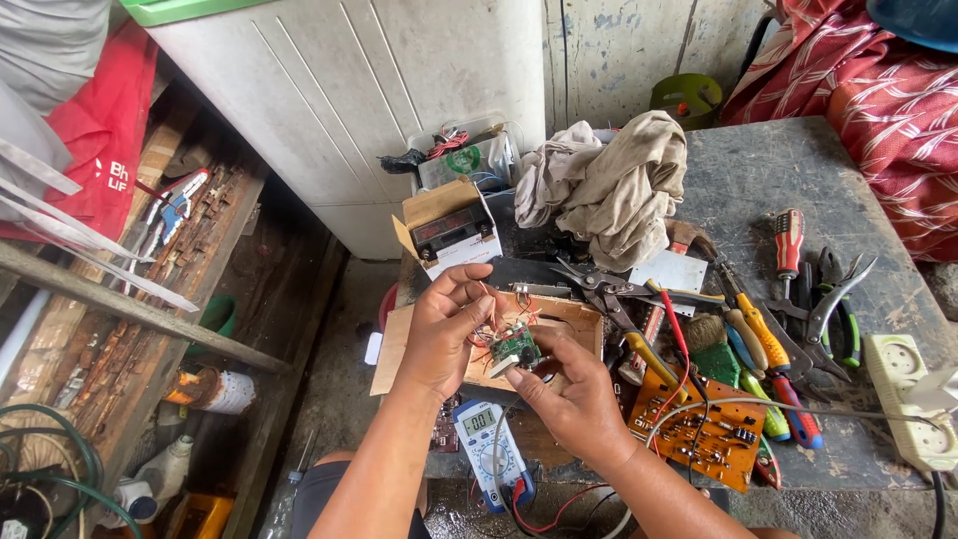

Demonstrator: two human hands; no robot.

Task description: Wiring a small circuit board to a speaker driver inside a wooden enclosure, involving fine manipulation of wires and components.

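Observation:
My left hand (439, 334) and my right hand (571, 394) together hold a small green circuit board (516, 346) with thin red and orange wires trailing from it. The left fingers pinch the wires and the board's upper left edge. The right thumb and fingers grip its lower right edge. The board hovers over an open cardboard box (579, 317). Just below my hands lies a blue and white multimeter (483, 440) with red and black leads.
An orange circuit board (699, 431) lies to the right, beside pliers, cutters and screwdrivers (788, 245). A crumpled beige cloth (609, 185) sits behind. A small box holding a battery (451, 232) stands at the back left. A white power strip (913, 394) is at the right edge.

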